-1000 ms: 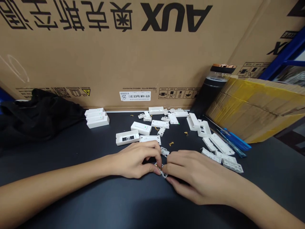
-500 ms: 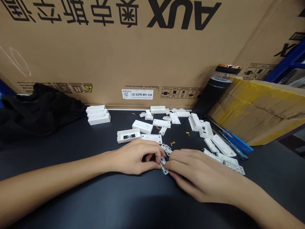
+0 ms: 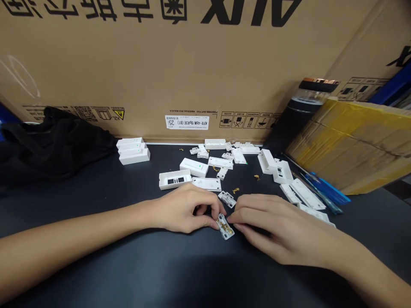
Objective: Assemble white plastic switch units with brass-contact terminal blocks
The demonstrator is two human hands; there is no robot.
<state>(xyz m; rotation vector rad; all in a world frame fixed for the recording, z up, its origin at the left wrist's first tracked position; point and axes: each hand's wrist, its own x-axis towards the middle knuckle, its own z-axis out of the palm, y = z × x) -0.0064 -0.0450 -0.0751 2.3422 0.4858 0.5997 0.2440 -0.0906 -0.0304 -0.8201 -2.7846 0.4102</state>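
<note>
My left hand (image 3: 192,209) pinches the upper left end of a small white plastic terminal holder (image 3: 226,227) between thumb and fingers. A brass contact strip (image 3: 224,225) lies in the holder's channel. Just to the right is my right hand (image 3: 269,229), fingers drawn together and fingertips close beside the holder; whatever they may hold is hidden. Behind the holder, between the hands, sits another small white plastic holder (image 3: 227,199). A loose brass contact (image 3: 236,190) lies beyond it on the black table.
White cases (image 3: 133,152) are stacked at the left, near a black cloth (image 3: 54,143). White covers (image 3: 206,184), open housings (image 3: 175,179) and brass bits lie in the middle. A dark bottle (image 3: 293,113), blue tools (image 3: 330,188) and a taped carton (image 3: 356,145) stand right. A large cardboard box (image 3: 138,72) walls the back.
My right fingertips have drawn back from the holder, so its brass strip shows more fully. My left hand still grips the holder. The view has shifted slightly.
</note>
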